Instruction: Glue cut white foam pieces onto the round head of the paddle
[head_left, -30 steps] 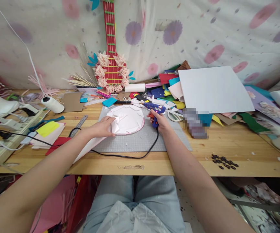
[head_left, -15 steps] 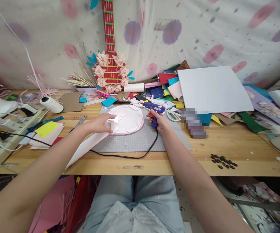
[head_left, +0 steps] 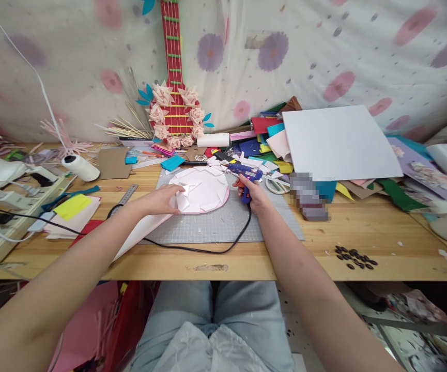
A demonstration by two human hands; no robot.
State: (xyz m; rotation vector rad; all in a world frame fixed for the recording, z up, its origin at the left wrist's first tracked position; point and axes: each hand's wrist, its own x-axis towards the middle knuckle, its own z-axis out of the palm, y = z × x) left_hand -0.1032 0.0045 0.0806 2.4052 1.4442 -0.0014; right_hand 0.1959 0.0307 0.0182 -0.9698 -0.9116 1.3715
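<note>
Pressing white paper petals onto the round pink foam disc [head_left: 203, 190] on the grey mat, our left hand [head_left: 160, 200] lies flat; right hand [head_left: 251, 195] grips the blue glue gun [head_left: 245, 174]. Next likely needs aimed glue.

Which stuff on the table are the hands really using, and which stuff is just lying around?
In use:
left hand pressing on the pink disc
right hand gripping the blue glue gun
grey cutting mat under them

Lying about:
metal ruler
white thread spool
white board
dark beads
paper guitar
</note>
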